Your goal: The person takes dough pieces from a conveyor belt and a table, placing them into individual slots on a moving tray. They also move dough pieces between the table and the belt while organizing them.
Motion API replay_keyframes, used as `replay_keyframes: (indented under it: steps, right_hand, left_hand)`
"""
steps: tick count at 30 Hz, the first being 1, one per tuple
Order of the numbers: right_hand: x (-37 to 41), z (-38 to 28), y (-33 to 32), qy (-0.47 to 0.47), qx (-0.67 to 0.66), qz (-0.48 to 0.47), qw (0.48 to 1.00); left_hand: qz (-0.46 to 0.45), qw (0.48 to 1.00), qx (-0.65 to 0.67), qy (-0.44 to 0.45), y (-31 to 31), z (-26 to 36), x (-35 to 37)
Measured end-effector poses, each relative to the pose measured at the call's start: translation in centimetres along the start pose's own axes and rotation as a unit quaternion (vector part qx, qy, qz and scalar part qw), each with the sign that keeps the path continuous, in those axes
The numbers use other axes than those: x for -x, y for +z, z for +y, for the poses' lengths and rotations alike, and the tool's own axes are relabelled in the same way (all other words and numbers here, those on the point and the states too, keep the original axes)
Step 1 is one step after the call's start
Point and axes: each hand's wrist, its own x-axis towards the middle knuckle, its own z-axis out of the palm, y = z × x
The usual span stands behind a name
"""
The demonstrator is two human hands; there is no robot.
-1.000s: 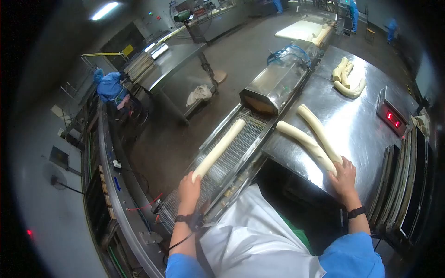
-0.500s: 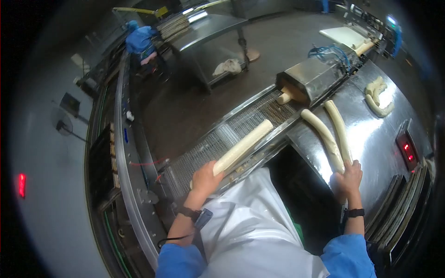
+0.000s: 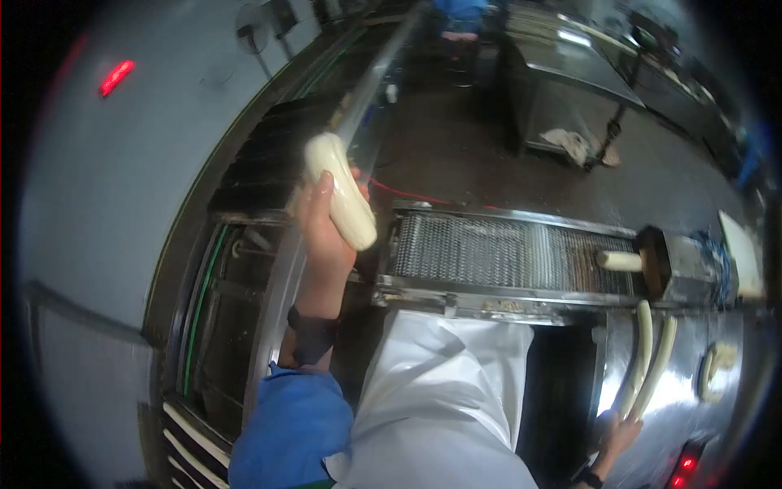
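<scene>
A thick, pale dough roll (image 3: 346, 196) is raised over the rail on the left side, with my left hand (image 3: 326, 224) wrapped round it. Far to the right, my right hand (image 3: 619, 436) is at the lower ends of two long dough strips, a left one (image 3: 639, 359) and a right one (image 3: 656, 371), which lie side by side on the steel table. Its fingers are closed round those ends, partly blurred. Another dough piece (image 3: 621, 261) sticks out of the machine's opening onto the mesh conveyor (image 3: 489, 251).
A metal machine housing (image 3: 688, 269) stands at the conveyor's right end. Curled dough (image 3: 717, 371) lies on the steel table (image 3: 688, 416). A long metal rail (image 3: 281, 326) runs up the left side. A person in blue (image 3: 461, 12) stands at the far end, near another steel table (image 3: 570, 61).
My left hand has lifted the dough roll off the conveyor and carried it left to the rail. The view has turned left. My right hand remains at the strips' ends.
</scene>
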Motion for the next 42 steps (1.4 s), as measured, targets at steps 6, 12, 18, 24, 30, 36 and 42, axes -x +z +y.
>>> replay_keyframes:
  steps: [6,12,18,24,30,36,42]
  right_hand:
    - [-0.5,-1.4,-0.9,0.033,-0.034,-0.063,0.997]
    - [-2.4,-7.0,-3.1,0.051,-0.47,-0.186,0.861]
    - [-6.4,-22.4,-14.6,-0.07,-0.728,-0.265,0.629]
    - [-9.3,-33.3,-27.5,-0.228,-0.713,-0.379,0.544]
    - [-0.8,-48.4,-37.3,-0.345,-0.722,-0.475,0.367]
    - [5.4,-58.7,-33.7,-0.555,-0.604,-0.408,0.401]
    - [-3.5,-58.1,-7.9,-0.631,-0.154,-0.06,0.758]
  left_hand:
    - [0.19,0.979,0.033,0.069,-10.3,2.7,-6.2]
    - [0.302,0.942,-0.138,-0.05,-20.9,3.6,-6.8]
    - [0.415,0.886,-0.203,0.04,-26.0,3.3,-7.9]
    - [0.457,0.797,-0.389,0.064,-28.7,2.2,-6.7]
    - [0.432,0.8,-0.416,0.029,-28.2,4.1,-2.1]
    - [0.44,0.818,-0.371,-0.01,-27.6,6.6,2.3]
    - [0.423,0.83,-0.363,-0.02,-27.7,7.6,5.6]
